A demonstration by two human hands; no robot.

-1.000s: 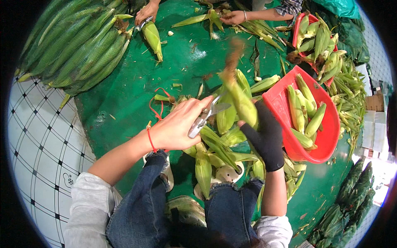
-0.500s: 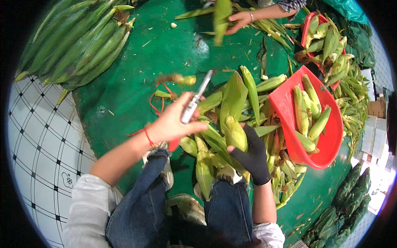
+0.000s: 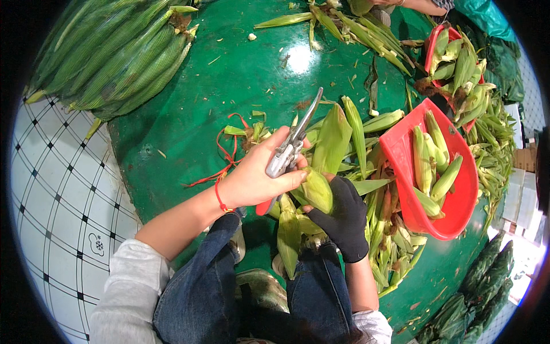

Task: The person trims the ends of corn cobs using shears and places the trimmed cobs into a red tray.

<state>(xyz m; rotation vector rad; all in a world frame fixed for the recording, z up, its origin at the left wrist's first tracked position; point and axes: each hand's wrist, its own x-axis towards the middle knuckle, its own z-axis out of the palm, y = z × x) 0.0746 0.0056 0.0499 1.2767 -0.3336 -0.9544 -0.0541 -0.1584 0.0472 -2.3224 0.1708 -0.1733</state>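
Observation:
My left hand (image 3: 258, 172), bare with a red string at the wrist, is closed round a pair of pruning shears (image 3: 286, 153). Their silver blades point up and away; a red handle shows below the palm. In a black fingerless glove, my right hand (image 3: 346, 221) grips an ear of corn (image 3: 317, 192) in its green husk, one broad leaf (image 3: 332, 139) spread beyond it. The left thumb and fingertips are at the near-left end of this ear, seemingly touching the husk. More husked corn (image 3: 289, 238) lies beneath, between my knees.
A red scoop-shaped basket (image 3: 470, 200) holding several trimmed ears stands to the right. Loose husks (image 3: 395, 246) heap beside it. A full green mesh sack (image 3: 114, 63) lies far left. Red string (image 3: 220, 166) is on the green floor sheet. A co-worker's arm (image 3: 421, 6) shows at the far edge.
My left hand with the shears has come right, up to the corn ear. The cut piece in the air at left is now down. The co-worker's hand has drawn back from the middle.

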